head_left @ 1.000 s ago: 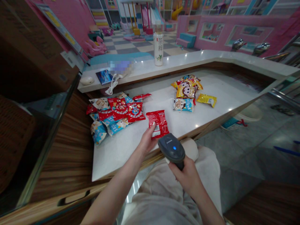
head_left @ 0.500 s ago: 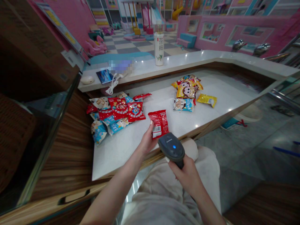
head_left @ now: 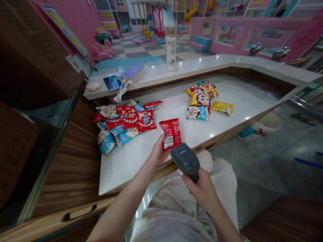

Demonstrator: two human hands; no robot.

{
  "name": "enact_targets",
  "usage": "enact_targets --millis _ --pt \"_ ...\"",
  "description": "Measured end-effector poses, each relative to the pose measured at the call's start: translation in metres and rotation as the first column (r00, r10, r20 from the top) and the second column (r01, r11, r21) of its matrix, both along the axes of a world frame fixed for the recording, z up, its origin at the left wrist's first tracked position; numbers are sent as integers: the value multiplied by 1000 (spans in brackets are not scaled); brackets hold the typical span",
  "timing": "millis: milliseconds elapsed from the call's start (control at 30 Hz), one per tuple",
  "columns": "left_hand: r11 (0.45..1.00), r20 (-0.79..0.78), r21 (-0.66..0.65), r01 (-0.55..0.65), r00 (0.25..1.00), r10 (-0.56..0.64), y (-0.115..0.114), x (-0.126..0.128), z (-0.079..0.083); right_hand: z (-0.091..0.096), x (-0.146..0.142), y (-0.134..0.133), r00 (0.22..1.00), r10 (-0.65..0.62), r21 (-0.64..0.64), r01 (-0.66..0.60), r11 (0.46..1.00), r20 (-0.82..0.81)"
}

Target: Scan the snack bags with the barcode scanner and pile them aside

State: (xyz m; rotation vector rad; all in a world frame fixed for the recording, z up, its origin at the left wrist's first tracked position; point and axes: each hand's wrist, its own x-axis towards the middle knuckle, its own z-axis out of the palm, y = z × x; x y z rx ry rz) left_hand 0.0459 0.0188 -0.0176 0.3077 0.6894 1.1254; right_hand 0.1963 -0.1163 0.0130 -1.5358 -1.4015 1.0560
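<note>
Well, left of the person's left hand (head_left: pixel 158 151) lies a heap of red and blue snack packets (head_left: pixel 123 122), their print hard to make out, while that hand clamps a red snack packet (head_left: pixel 171 133) with a white barcode panel, upright above the white counter (head_left: pixel 126 171). Just right, the right hand (head_left: pixel 202 190) wraps a dark handheld barcode scanner (head_left: pixel 185 159), its lettering too small to read, and farther right sit yellow cartoon-monkey packets (head_left: pixel 200 98). Far ahead, on the ledge (head_left: pixel 202 64), stands a bottle (head_left: pixel 171 48) labelled in Chinese characters, beside a pixelated blur (head_left: pixel 130 72).
</note>
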Motion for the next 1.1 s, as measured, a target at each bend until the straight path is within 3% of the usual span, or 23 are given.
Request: enact_targets --millis 267,333,400,433,500,567,600,633,700,767,867,967,1100 --pt "998 -122 39 -48 991 52 13 11 2 1 11 -3 1000 -26 15 26 1000 -3" --pt "988 -228 120 -92 966 117 29 21 8 2 16 -4 999 -38 37 38 999 4" --pt "944 -378 319 -86 902 210 49 34 14 1 20 -3 998 -59 49 59 997 9" --pt "889 -462 457 -36 844 271 61 41 18 1 22 -3 997 -70 49 70 996 9" --pt "698 -604 695 173 667 436 85 57 23 -1 24 -3 996 -88 43 88 995 10" --pt "512 -669 742 434 434 603 108 75 24 -3 26 -3 995 -101 40 100 994 11" --pt "461 -679 702 543 316 662 118 84 23 -4 27 -3 994 -106 42 106 994 11" --pt "438 -683 640 631 207 700 127 94 20 -5 28 -3 994 -112 43 111 993 9" --pt "443 -686 508 739 36 727 141 113 12 -6 30 -4 992 -123 38 123 992 2" --pt "460 -695 419 783 -50 717 152 129 3 -6 32 -4 991 -133 27 133 991 -5" --pt "473 -723 385 793 -60 689 163 146 -2 -6 35 -5 990 -138 9 139 990 -9" --pt "470 -757 380 797 -24 653 169 152 6 -6 37 -6 993 -121 -16 121 992 0" --pt "418 -773 449 790 109 625 158 140 21 -8 39 -7 991 -132 -7 133 991 18"
